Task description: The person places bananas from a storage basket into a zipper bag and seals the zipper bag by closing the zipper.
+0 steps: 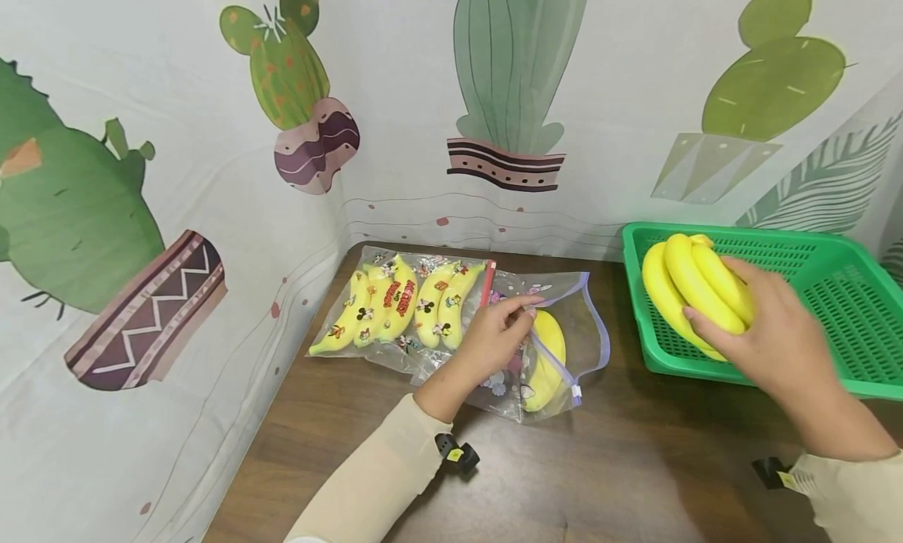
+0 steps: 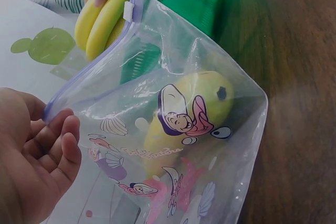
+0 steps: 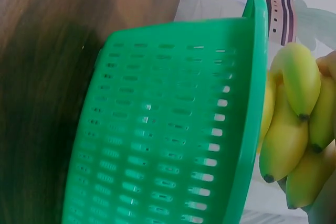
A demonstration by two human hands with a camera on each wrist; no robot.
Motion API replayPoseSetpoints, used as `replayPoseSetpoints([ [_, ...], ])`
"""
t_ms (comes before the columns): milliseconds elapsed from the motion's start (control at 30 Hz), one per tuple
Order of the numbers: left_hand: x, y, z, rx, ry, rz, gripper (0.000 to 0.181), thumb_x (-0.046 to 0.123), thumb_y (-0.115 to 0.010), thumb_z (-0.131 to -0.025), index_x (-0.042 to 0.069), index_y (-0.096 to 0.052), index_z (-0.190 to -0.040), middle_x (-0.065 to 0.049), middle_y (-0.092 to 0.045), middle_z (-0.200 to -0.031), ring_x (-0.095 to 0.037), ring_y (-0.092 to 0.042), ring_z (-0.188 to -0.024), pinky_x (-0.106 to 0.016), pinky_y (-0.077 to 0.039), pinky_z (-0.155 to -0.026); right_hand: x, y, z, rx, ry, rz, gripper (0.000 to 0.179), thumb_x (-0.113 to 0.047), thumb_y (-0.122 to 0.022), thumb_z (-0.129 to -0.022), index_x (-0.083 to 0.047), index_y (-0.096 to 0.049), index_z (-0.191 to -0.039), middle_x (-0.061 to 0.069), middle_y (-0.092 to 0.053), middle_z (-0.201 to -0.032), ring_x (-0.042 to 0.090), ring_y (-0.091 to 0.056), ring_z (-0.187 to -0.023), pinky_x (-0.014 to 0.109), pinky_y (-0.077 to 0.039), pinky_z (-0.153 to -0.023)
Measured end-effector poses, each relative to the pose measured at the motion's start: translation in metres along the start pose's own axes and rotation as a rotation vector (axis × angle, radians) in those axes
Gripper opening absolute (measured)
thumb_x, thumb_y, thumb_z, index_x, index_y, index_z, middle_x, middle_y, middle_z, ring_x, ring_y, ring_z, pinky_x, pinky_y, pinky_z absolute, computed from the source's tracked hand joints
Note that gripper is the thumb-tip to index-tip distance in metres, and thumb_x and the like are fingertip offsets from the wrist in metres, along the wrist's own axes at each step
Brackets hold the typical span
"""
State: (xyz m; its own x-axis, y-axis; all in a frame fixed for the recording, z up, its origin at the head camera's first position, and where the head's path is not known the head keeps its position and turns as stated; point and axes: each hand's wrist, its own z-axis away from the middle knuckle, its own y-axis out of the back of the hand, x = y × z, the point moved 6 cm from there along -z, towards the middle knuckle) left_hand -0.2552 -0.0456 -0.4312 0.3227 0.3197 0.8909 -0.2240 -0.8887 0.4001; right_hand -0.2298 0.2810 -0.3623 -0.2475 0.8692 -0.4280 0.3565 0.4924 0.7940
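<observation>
My left hand (image 1: 494,335) pinches the purple-edged mouth of a clear zip bag (image 1: 589,347) printed with cartoon figures. A yellow banana (image 1: 550,355) shows inside that bag, and a white slider sits on its zip strip. In the left wrist view, thumb and forefinger meet at the strip of the bag (image 2: 247,129). My right hand (image 1: 783,331) grips a bunch of bananas (image 1: 694,288) above the left part of a green basket (image 1: 748,237). In the right wrist view the bunch (image 3: 294,129) stands higher than the basket rim, its dark tips pointing down.
Left of the purple-edged bag lies another clear bag (image 1: 423,308) with a red strip, holding several bananas. All rest on a brown wooden table (image 1: 600,472). A white cloth (image 1: 402,81) with cactus prints hangs behind and to the left.
</observation>
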Motion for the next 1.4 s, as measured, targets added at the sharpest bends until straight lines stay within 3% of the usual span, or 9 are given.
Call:
replayPoseSetpoints([
  [233, 0.000, 0.001, 0.000, 0.020, -0.006, -0.001, 0.034, 0.023, -0.053, -0.104, 0.013, -0.066, -0.134, -0.001, -0.062, -0.074, -0.007, -0.056, -0.062, -0.022, -0.046, -0.053, -0.012, -0.001, 0.004, 0.014, 0.065, -0.004, 0.081, -0.031, -0.084, -0.074, -0.011, -0.050, -0.146, 0.026, -0.056, -0.118, 0.034, -0.048, -0.090, 0.037, -0.032, -0.056],
  [400, 0.001, 0.002, 0.000, 0.031, -0.002, -0.002, 0.032, 0.024, -0.053, -0.104, 0.017, -0.067, -0.132, 0.000, -0.062, -0.074, -0.008, -0.056, -0.062, -0.022, -0.046, -0.052, -0.019, 0.000, 0.005, 0.037, 0.125, 0.003, 0.084, -0.029, -0.087, -0.070, -0.012, -0.052, -0.144, 0.022, -0.058, -0.115, 0.022, -0.043, -0.087, 0.032, -0.032, -0.054],
  [800, 0.002, 0.004, 0.000, 0.054, 0.000, 0.004, 0.033, 0.023, -0.053, -0.103, 0.014, -0.067, -0.132, 0.000, -0.062, -0.075, -0.008, -0.053, -0.060, -0.022, -0.045, -0.051, -0.042, 0.001, 0.010, -0.005, 0.229, -0.025, 0.087, -0.027, -0.090, -0.066, -0.019, -0.054, -0.145, 0.012, -0.061, -0.114, -0.003, -0.036, -0.088, 0.024, -0.033, -0.058],
  [1067, 0.002, 0.004, 0.001, 0.055, -0.004, 0.001, 0.033, 0.023, -0.053, -0.104, 0.012, -0.066, -0.132, -0.001, -0.061, -0.075, -0.008, -0.050, -0.058, -0.022, -0.043, -0.051, -0.054, 0.000, 0.013, -0.048, 0.327, -0.040, 0.091, -0.023, -0.094, -0.060, -0.022, -0.057, -0.143, 0.000, -0.063, -0.113, -0.006, -0.039, -0.086, 0.018, -0.034, -0.065],
  [1233, 0.001, 0.004, 0.000, 0.057, -0.009, 0.002, 0.034, 0.023, -0.053, -0.103, 0.011, -0.066, -0.132, -0.001, -0.061, -0.074, -0.008, -0.048, -0.056, -0.023, -0.042, -0.050, -0.061, -0.003, 0.014, -0.088, 0.352, -0.041, 0.092, -0.024, -0.095, -0.059, -0.023, -0.057, -0.143, -0.001, -0.065, -0.123, -0.006, -0.042, -0.091, 0.019, -0.036, -0.071],
  [1400, 0.001, 0.004, 0.000, 0.066, -0.011, 0.010, 0.033, 0.022, -0.053, -0.103, 0.012, -0.067, -0.131, 0.000, -0.060, -0.074, -0.008, -0.048, -0.057, -0.022, -0.042, -0.050, -0.068, -0.006, 0.016, -0.117, 0.364, -0.045, 0.090, -0.026, -0.096, -0.059, -0.022, -0.059, -0.141, 0.000, -0.067, -0.122, -0.005, -0.043, -0.092, 0.018, -0.037, -0.072],
])
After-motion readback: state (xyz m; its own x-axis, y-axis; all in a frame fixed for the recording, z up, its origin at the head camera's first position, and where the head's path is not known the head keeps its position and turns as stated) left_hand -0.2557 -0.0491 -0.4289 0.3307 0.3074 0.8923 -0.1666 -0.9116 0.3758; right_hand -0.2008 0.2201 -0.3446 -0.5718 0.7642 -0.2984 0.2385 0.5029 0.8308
